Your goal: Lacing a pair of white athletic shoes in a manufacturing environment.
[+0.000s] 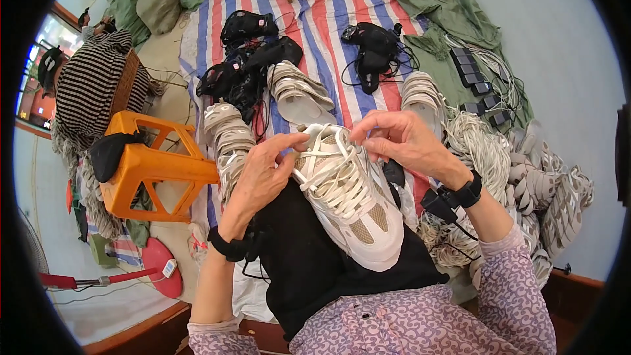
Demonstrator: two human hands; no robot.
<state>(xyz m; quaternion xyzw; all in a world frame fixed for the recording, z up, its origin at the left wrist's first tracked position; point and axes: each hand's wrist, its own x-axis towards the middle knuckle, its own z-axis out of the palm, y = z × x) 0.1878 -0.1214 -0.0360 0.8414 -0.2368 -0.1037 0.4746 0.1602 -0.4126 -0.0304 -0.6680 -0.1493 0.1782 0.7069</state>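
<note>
Sneaker [376,240], one: pale smooth panels, tan mesh insets, rounded toe; flat off-white laces [338,184], loosely crossed. Location: black cloth [296,276] across the lap, toe toward the wearer. Left hand [266,167]: fingers bent, narrow, at collar's left. Right hand [409,148]: thumb and forefinger close together, collar's right. Whether either grips lace or shoe: cannot tell.

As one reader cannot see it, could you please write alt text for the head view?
A person's left hand and right hand are at the ankle end of a white sneaker over black cloth; shoe pieces lie on a striped sheet.
</note>
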